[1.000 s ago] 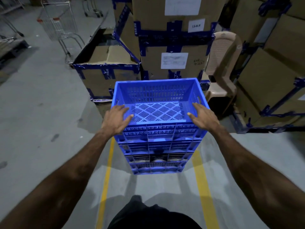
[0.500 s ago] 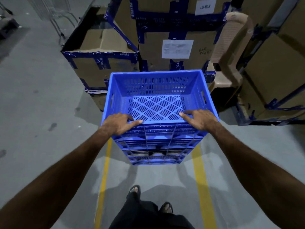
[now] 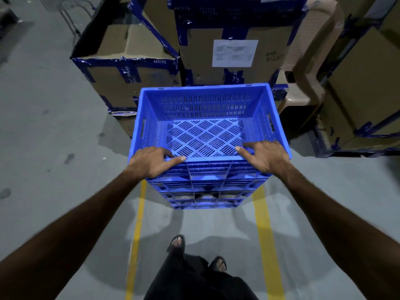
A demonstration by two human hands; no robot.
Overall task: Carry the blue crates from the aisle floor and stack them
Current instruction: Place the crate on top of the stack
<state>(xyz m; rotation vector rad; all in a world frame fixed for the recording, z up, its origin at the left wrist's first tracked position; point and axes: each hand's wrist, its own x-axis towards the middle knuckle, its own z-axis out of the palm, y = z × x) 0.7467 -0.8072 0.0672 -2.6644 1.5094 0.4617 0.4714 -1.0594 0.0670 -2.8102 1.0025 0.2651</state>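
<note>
Top blue crate (image 3: 207, 135) sits mid-frame on the crate stack (image 3: 205, 191), between the yellow floor lines (image 3: 263, 234). Your left hand (image 3: 151, 163) and right hand (image 3: 265, 156) grip its near rim, fingers curled inside. Press evenly, check corners seat before releasing.

Cardboard boxes (image 3: 129, 83) behind the crate stack (image 3: 205, 187) (open floor (image 3: 43, 148) leftward)

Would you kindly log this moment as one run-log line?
left hand: grips near rim | right hand: grips near rim | top blue crate: empty, on crate stack
</note>
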